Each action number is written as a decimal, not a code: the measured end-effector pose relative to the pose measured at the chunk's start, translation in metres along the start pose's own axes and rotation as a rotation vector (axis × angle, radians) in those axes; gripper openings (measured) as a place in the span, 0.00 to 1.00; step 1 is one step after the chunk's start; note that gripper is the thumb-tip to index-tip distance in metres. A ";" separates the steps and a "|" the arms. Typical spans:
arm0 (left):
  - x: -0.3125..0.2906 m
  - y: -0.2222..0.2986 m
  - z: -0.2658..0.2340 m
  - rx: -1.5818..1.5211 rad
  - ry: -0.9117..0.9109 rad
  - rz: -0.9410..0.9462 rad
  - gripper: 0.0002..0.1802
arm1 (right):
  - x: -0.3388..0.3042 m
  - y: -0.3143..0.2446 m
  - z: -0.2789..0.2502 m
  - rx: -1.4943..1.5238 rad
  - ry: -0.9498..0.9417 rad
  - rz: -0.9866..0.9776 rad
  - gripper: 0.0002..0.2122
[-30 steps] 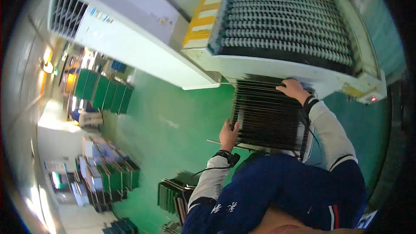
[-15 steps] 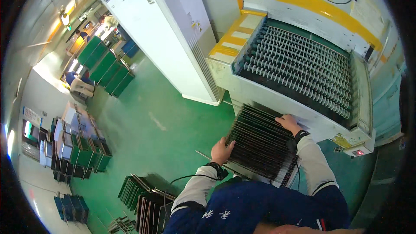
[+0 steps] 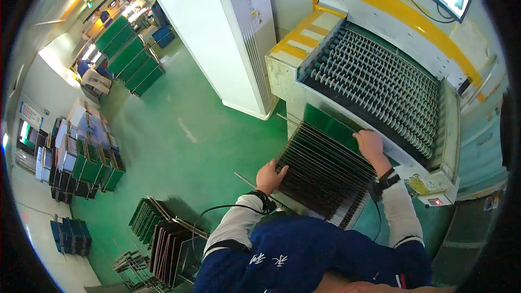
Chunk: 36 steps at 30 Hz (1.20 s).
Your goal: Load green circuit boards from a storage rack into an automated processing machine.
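Flat green panel (image 3: 330,126) now tipped from ribbed rack (image 3: 320,176), right hand (image 3: 370,145) pinching it, left hand (image 3: 268,178), grip unclear

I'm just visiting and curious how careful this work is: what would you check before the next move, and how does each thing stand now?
1. Left hand at the left edge of the filled rack: ok.
2. Right hand at the right end of the green panel: ok.
3. Right hand's hold firm: cannot tell; its underside is hidden.
4. Red light below the rollers lit: ok, though its meaning is not shown.
5. Rollers turning: cannot tell.
6. Black cable clear of the floor rack: cannot tell; they overlap in view.
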State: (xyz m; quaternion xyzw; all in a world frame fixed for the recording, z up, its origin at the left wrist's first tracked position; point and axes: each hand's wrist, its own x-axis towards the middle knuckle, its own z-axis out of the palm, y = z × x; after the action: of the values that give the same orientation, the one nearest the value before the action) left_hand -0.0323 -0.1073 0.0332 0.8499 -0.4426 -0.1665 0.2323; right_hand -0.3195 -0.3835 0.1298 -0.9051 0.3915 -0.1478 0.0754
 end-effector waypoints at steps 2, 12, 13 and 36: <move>-0.001 -0.002 0.003 -0.005 0.001 0.009 0.35 | -0.002 0.000 -0.026 -0.027 0.021 -0.027 0.18; 0.004 -0.001 0.003 0.029 -0.007 0.005 0.33 | 0.021 -0.021 -0.129 -0.008 0.302 -0.149 0.13; 0.002 0.001 0.004 0.004 -0.004 0.022 0.33 | 0.026 -0.014 -0.150 0.037 0.352 -0.091 0.12; 0.010 0.005 0.005 0.078 -0.126 -0.035 0.38 | 0.024 0.156 -0.043 1.883 0.491 0.704 0.06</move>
State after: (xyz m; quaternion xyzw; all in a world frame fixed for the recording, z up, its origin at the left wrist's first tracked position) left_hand -0.0328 -0.1192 0.0313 0.8537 -0.4476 -0.2066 0.1679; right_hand -0.4253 -0.5082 0.1361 -0.2590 0.3644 -0.5442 0.7099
